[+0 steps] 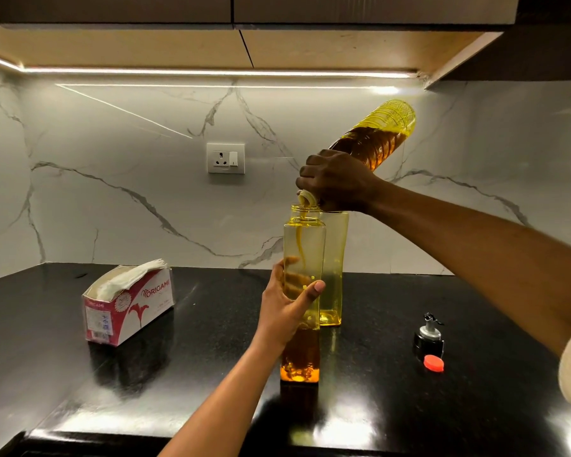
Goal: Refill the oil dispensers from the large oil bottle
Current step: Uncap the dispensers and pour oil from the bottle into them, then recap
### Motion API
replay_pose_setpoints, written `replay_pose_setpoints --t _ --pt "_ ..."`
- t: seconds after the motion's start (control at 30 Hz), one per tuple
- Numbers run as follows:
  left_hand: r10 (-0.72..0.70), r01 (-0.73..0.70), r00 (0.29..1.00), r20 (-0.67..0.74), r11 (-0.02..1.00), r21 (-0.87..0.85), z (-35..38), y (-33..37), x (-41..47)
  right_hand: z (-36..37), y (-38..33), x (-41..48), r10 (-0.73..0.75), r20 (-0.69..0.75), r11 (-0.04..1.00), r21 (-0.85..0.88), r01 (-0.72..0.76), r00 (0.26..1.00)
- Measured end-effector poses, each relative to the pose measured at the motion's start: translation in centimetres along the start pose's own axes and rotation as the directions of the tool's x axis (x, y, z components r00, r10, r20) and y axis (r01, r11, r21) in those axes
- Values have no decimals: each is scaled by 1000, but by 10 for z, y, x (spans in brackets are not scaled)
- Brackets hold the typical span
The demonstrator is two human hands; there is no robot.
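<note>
The right hand [338,183] is wrapped around the shoulder of the large oil bottle [379,140], fingers curled over the top just behind the mouth. The left hand [287,308] grips the front dispenser [304,245] at mid-body, thumb on the near face and fingers visible through the far face. The controlling relation is mouth over neck. The bottle's long axis is tilted, base high toward 1 o'clock and mouth low toward 7 o'clock, and the mouth sits directly above the dispenser's open neck, very close to it. A thin oil stream [300,242] falls through the neck. The front dispenser stands upright on the table [211,341], long axis vertical, with amber oil collected low in the body, below the left hand. The second dispenser [335,258] stands just beside it at 1 o'clock and appears nearly empty. The right hand is the nearer one to it. Both dispensers are tall, square-section, clear with a yellow tint. The bottle is ribbed, translucent yellow plastic. The table is polished black stone with strong glare. A pourer spout [428,336] and a red cap [434,363] lie at 3 o'clock, and a tissue box [129,305] at 9 o'clock.
</note>
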State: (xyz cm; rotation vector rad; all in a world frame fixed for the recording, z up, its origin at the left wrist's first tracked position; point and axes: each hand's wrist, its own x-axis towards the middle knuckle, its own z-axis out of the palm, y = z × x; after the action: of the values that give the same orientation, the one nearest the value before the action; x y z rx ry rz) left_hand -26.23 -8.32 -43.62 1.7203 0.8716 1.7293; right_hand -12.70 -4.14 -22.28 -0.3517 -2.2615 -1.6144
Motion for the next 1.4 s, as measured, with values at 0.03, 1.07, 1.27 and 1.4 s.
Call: replay_pose_setpoints --t 0.03,1.07,1.27,1.4 --pt "-2 2 1000 -2 1000 -1 0 0 0 0 0 0 -2 4 1000 -1 2 1000" --pt "-10 10 1000 -10 1000 -9 1 0 0 -1 1 1 -27 5 999 -23 27 1000" --pt "-5 5 1000 -5 1000 -12 0 2 -1 -2 1 0 -30 1 999 -23 30 1000" --pt "-6 6 1000 -10 1000 -25 1 2 -1 -1 0 1 -28 8 999 -19 28 1000"
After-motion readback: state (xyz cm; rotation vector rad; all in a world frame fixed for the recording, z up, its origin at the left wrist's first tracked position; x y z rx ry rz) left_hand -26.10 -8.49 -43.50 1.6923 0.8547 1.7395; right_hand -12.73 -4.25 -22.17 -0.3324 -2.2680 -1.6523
